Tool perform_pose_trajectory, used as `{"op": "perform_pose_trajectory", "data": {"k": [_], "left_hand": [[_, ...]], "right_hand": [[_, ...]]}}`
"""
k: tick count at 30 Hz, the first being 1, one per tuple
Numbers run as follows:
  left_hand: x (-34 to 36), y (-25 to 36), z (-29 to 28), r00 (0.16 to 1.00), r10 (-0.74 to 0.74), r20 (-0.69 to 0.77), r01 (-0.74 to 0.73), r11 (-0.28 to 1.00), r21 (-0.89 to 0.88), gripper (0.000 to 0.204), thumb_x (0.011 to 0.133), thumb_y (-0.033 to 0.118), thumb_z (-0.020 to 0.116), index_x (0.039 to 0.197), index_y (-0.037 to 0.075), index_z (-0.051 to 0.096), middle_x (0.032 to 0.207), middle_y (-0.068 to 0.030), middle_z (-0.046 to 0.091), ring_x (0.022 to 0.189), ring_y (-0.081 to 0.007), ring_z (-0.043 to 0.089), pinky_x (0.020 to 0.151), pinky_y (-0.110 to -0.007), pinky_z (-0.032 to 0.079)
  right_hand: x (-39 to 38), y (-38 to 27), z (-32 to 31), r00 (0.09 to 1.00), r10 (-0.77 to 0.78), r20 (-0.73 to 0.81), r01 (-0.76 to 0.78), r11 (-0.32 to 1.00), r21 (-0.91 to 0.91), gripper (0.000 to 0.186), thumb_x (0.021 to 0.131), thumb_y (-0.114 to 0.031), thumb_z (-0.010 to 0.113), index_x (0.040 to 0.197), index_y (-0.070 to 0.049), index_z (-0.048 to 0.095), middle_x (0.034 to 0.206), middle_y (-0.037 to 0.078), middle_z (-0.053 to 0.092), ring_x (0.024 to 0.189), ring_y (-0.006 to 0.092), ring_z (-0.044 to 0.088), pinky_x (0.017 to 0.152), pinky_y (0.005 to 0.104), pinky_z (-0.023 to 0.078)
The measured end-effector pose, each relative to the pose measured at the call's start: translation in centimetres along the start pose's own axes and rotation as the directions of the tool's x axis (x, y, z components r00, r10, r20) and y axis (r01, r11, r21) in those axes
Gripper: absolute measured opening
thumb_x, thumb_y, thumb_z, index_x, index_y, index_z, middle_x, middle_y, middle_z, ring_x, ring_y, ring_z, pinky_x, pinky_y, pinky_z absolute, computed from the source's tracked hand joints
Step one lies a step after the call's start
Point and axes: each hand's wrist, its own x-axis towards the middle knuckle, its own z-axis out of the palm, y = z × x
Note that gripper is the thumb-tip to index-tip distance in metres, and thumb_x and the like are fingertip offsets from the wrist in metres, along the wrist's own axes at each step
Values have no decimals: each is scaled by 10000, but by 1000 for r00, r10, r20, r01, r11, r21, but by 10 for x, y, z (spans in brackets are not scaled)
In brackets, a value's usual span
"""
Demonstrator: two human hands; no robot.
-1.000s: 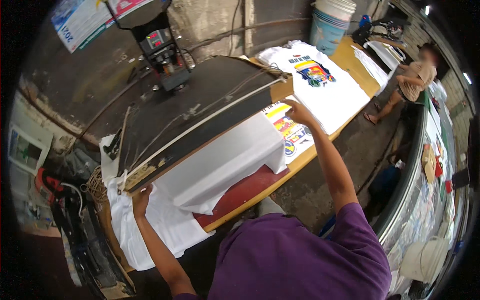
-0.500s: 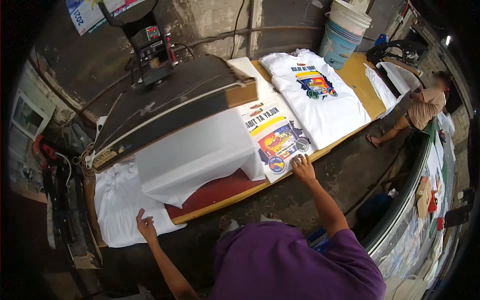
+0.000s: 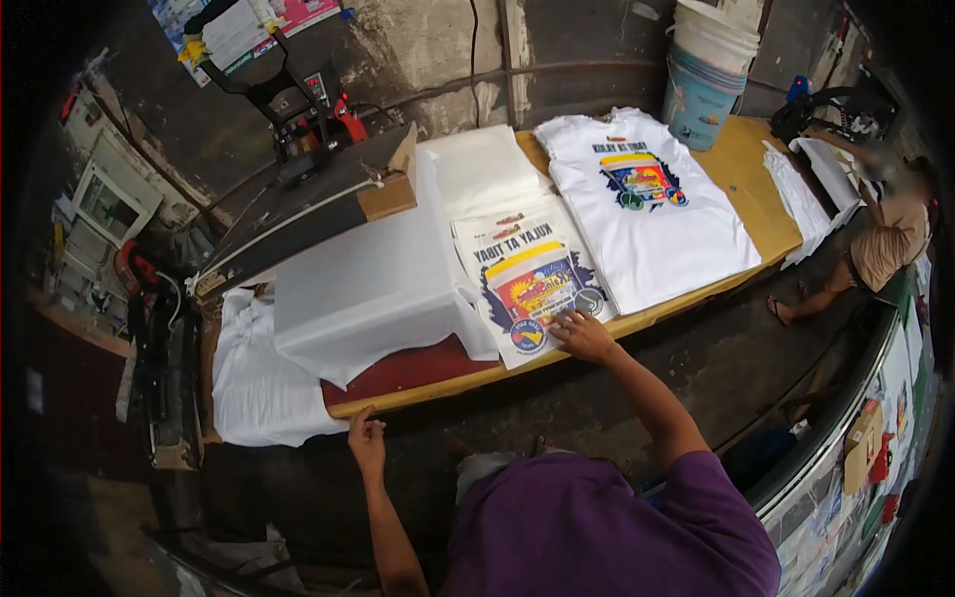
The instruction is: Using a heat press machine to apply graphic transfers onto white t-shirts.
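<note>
Matt white cloth shirt (image 3: 652, 209), seemingly glossy paper print sheet (image 3: 527, 279), smooth wooden table (image 3: 741, 164)

So the heat press (image 3: 298, 169) sits at the back left of the bench (image 3: 741, 164). A blank shirt (image 3: 368, 294) is draped over its platen, with transfer sheets (image 3: 527, 279) just to its right, then a printed shirt (image 3: 652, 214) further right. A bucket (image 3: 706, 80) stands behind that shirt. A pile of shirts (image 3: 254, 373) hangs off the bench's left end.

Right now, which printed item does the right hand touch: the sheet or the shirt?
The printed sheet beside the blank white shirt; the right hand rests on its lower corner. The printed shirt lies apart.
</note>
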Motion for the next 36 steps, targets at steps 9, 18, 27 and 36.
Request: {"op": "perform_pose_trajectory", "data": {"k": [9,18,27,36], "left_hand": [[-39,20,7,1000,2,20,-4,996,95,259,885,0,525,1140,-7,569,1058,-87,579,774,-128,606,661,-245,486],[-50,34,106,929,-200,310,243,964,-105,343,925,71,501,1267,43,492,1157,-113,580,872,-144,611,760,-269,496],[-19,102,208,493,-15,870,870,14,-493,652,885,284,556,1416,183,191,1302,-174,425,1184,-323,463,891,-487,453],[-6,102,140,706,81,704,469,691,-550,813,738,-87,630,1417,93,220,1322,-111,399,1202,-220,427,1015,-349,347]], "right_hand": [[15,2,10,990,136,-45,-113,933,343,116,850,-143,535,915,-64,590,948,109,641,919,315,594,717,391,500],[43,-15,-51,393,881,264,137,-340,931,122,875,-142,602,923,-39,555,825,42,612,753,147,603,583,315,474],[-15,-99,-99,484,847,221,330,-410,850,427,816,-51,641,1187,23,444,1083,118,557,959,227,582,770,367,516],[-100,-144,-113,282,922,266,262,-341,903,627,775,-23,651,1327,-13,355,1158,124,515,1068,215,517,911,357,441]]}}
